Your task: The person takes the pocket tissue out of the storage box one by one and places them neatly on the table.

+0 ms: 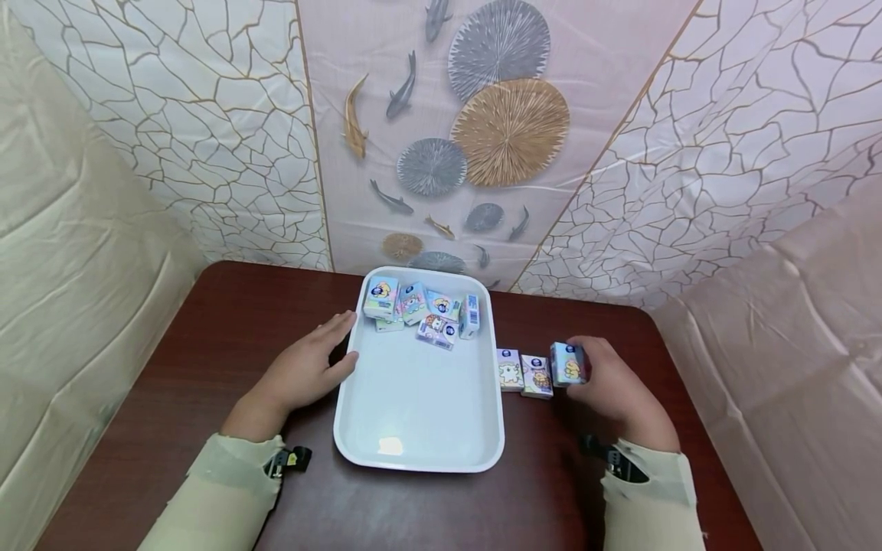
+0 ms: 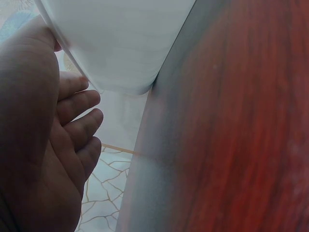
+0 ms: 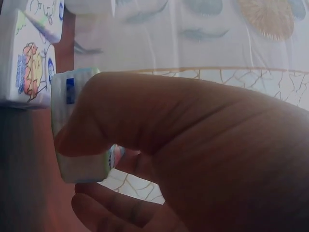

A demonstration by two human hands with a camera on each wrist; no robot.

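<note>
Right grip pinches a blue pack between thumb and fingers, well to the right of the white tray; whether the pack touches the worktop I cannot tell. Its long axis runs away from the person, its picture face is turned up, and its dark blue mark is at the far end. Two pale packs lie in a row to its left, picture faces up, long axes much the same way, the leftmost close beside the tray's right rim. Left grip is relaxed, fingers at the tray's left rim. Jumbled packs sit at the tray's far end; smooth white floor shows from there to the near rim. Dark wood runs from the right grip to the worktop's right edge.
</note>
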